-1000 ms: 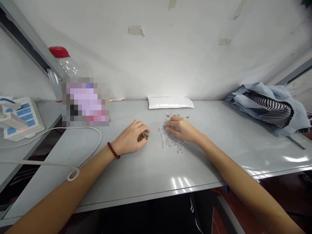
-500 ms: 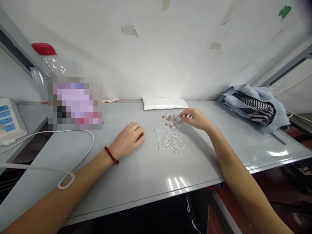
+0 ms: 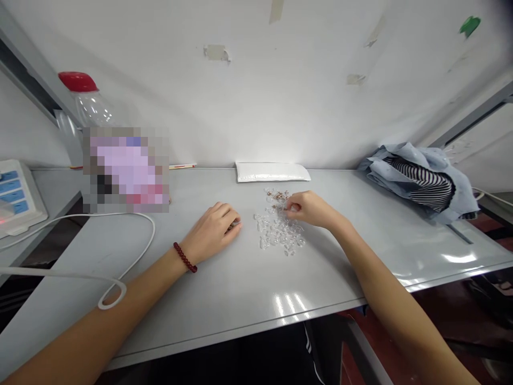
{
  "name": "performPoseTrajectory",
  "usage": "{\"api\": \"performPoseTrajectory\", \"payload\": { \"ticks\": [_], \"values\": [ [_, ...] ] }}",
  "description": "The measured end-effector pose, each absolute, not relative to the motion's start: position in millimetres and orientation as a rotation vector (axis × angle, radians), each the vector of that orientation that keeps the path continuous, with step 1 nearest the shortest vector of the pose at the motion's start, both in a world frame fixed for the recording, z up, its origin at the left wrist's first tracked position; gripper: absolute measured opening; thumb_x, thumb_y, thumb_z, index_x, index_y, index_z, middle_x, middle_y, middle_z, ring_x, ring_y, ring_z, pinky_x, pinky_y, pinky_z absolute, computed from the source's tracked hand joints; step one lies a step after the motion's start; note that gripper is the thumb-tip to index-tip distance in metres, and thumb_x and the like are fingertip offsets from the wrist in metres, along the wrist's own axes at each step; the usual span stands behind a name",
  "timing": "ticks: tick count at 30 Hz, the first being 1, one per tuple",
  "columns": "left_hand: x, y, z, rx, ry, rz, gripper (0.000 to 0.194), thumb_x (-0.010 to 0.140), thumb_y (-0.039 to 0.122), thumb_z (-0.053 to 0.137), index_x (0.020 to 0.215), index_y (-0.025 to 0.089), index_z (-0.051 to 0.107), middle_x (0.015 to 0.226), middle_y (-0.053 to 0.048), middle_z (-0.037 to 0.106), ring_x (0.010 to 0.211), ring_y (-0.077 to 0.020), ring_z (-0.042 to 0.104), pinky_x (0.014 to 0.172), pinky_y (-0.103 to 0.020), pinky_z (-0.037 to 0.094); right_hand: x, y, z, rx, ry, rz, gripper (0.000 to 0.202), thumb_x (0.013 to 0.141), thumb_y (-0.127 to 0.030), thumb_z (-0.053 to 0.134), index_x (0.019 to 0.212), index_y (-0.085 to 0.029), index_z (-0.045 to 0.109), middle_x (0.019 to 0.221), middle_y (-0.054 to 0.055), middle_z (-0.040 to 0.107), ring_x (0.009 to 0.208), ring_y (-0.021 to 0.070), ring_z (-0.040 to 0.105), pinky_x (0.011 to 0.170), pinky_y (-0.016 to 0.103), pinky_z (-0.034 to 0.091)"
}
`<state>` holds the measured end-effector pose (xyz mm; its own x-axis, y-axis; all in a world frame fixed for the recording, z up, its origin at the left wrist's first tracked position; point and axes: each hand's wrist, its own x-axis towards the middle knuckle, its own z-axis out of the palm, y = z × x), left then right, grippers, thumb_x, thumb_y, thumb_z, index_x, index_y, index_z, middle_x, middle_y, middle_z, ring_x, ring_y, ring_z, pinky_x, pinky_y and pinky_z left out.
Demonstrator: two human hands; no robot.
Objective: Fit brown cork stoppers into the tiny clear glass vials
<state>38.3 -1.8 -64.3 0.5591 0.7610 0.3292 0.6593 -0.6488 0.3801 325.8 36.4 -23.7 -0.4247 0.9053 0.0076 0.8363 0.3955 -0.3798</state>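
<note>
the white packet (image 3: 272, 172) at the back of the table (image 3: 224, 289) serves as landmark. in front of it lies a loose scatter of small clear pieces (image 3: 276, 232), and in the part of the scatter nearest the packet some brown bits (image 3: 274, 196) lie among the clear ones.

the main change is in the right hand (image 3: 310, 208). half a second ago its fingertips were at the right edge of the scatter, close to the packet; now they have come farther from the packet and lower over the scatter's right side. thumb and fingers are narrow, almost pinched, but whether anything is between them cannot be told.

the left hand (image 3: 214, 227), in front of the packet and to its left, has changed too. a second ago it cupped a brown heap in plain sight; now it is palm down and curled, and only a sliver of that brown heap (image 3: 230, 226) shows between thumb and fingers. whether it grips the heap or only covers it cannot be told.

brown and clear still lie mixed nearest the packet, so the handling there seems unfinished.
</note>
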Motion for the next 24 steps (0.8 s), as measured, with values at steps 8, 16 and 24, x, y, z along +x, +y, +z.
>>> {"api": "performPoseTrajectory", "payload": {
  "ticks": [8, 16, 24],
  "values": [
    [61.5, -20.7, -57.5, 2.372, 1.052, 0.988, 0.02, 0.101, 0.027, 0.044, 0.093, 0.017, 0.059, 0.085, -0.004, 0.063, 0.084, -0.0189, 0.055, 0.074, -0.032, 0.046, 274.7, -0.7, -39.2, -0.823, -2.39, 0.275, 0.011, 0.089, -0.02, 0.054, 0.085, -0.016, 0.064, 0.068, -0.002, 0.049, 0.059, 0.0098, 0.041, 0.056, 0.023, 0.033],
    [65.6, -27.8, -49.2, 2.311, 1.074, 0.993, 0.029, 0.099, 0.02, 0.04, 0.07, 0.02, 0.042, 0.068, 0.001, 0.049, 0.066, -0.0141, 0.047, 0.061, -0.028, 0.039, 265.5, -5.6, -41.5, -0.802, -2.434, 0.197, 0.017, 0.091, -0.021, 0.05, 0.084, -0.014, 0.063, 0.069, 0.0, 0.05, 0.057, 0.0096, 0.04, 0.053, 0.024, 0.031],
    [40.7, -12.4, -50.9, 2.635, 1.105, 0.739, 0.011, 0.09, 0.016, 0.048, 0.081, 0.017, 0.054, 0.082, -0.005, 0.057, 0.084, -0.0211, 0.049, 0.072, -0.035, 0.045, 292.4, 16.5, -32.0, -1.161, -2.578, 0.37, 0.013, 0.086, -0.021, 0.056, 0.083, -0.014, 0.066, 0.077, 0.003, 0.058, 0.064, 0.0121, 0.046, 0.06, 0.026, 0.032]
  ]
}}
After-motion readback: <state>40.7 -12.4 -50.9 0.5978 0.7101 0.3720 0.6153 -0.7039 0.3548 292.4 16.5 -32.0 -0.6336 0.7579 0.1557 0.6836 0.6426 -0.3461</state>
